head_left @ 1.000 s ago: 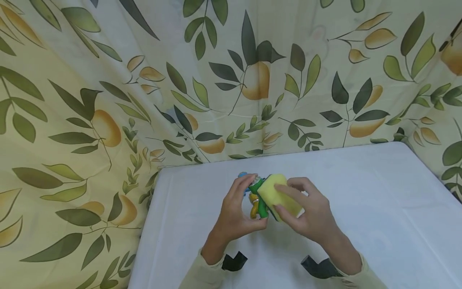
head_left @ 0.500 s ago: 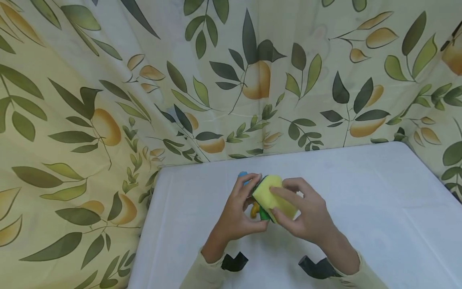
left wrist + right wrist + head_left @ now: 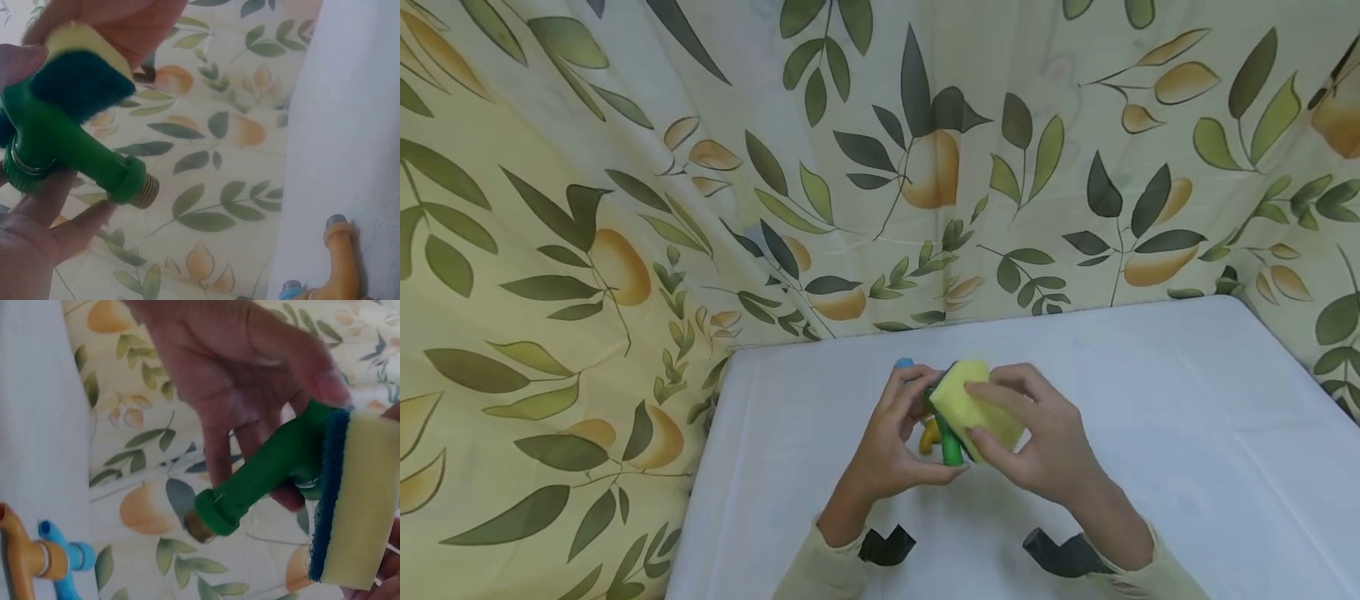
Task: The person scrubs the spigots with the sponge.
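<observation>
My left hand (image 3: 880,442) grips a green plastic tap (image 3: 75,144) with a threaded metal end, held above the table. In my right hand (image 3: 1045,442) is a sponge (image 3: 973,404), yellow on one side with a dark blue-green scouring layer (image 3: 81,84). The scouring side lies against the tap's body in both wrist views. From the head view, the sponge hides most of the green tap, with only its spout end showing below.
An orange tap (image 3: 28,550) and a blue tap (image 3: 69,556) lie close together on the white-covered table (image 3: 1150,400), beyond the left hand. A leaf-and-fruit patterned curtain (image 3: 715,192) hangs along the table's back and left sides. Dark straps (image 3: 887,546) show at both wrists.
The sponge slid left across the green tap, then back a little to the right. The left fingers curled further round the tap, which shifted slightly. Both forearms stayed nearly in place.
</observation>
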The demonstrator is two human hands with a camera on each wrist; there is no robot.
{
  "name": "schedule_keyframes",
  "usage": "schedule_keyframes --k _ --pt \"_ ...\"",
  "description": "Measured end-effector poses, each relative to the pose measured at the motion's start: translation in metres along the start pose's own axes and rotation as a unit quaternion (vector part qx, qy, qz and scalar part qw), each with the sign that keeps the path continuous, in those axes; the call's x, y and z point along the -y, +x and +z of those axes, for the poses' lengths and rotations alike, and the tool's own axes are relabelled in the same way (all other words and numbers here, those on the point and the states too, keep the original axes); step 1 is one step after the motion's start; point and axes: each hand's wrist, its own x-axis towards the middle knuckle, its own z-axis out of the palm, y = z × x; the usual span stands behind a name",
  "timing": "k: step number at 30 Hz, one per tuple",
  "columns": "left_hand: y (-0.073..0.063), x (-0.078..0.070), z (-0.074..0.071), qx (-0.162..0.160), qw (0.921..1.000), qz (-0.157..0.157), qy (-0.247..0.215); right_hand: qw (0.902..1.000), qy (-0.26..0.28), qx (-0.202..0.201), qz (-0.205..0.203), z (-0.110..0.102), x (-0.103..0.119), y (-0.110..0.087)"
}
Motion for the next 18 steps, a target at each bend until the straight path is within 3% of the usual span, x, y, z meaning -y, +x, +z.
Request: schedule_keyframes --k 4,10,13,18 --pt "-0.001 0.000 0.000 0.011 0.9999 0.001 0.006 0.9998 -0.012 0.001 -0.015 -0.001 0.000 0.003" --pt "-0.001 0.001 0.000 0.022 0.9994 -0.007 -0.026 0.9994 -0.020 0.015 -0.023 -0.004 0.002 0.004" --pt "-0.001 0.001 0.000 0.021 0.9996 -0.008 -0.019 0.9993 -0.028 0.022 -0.006 -0.007 0.002 0.005" --pt "-0.001 0.003 -0.002 0.014 0.9999 -0.004 0.005 0.9948 0.021 0.099 -0.013 -0.014 0.007 0.002"
